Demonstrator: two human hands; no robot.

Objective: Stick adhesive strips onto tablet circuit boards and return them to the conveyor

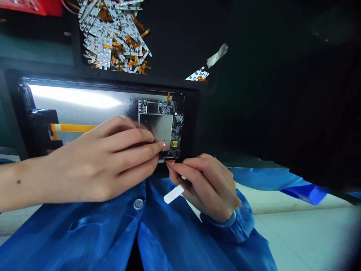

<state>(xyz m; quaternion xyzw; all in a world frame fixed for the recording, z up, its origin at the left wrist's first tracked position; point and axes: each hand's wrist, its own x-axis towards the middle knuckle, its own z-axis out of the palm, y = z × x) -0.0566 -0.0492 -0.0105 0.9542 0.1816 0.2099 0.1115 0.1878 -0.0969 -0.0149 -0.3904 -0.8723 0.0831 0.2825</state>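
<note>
An opened tablet (93, 99) lies before me, with a circuit board (177, 124) and its metal shield (162, 130) at the right end. My left hand (113, 158) rests across the tablet, fingers stretched out, their tips over the shield. At the board's near edge, the fingertips of my right hand (207, 184) are closed by a small orange flex cable (170, 161); whether they grip it I cannot tell. A white flat stick (174, 194) juts out from the curled fingers of that same hand. Part of the tablet's near side is hidden beneath my left hand.
A heap of white strips with orange flex tails (113, 41) lies beyond the tablet. Farther right are a smaller bunch of strips (198, 75) and a piece of pale tape (217, 55). A red container (36, 6) stands at the far left.
</note>
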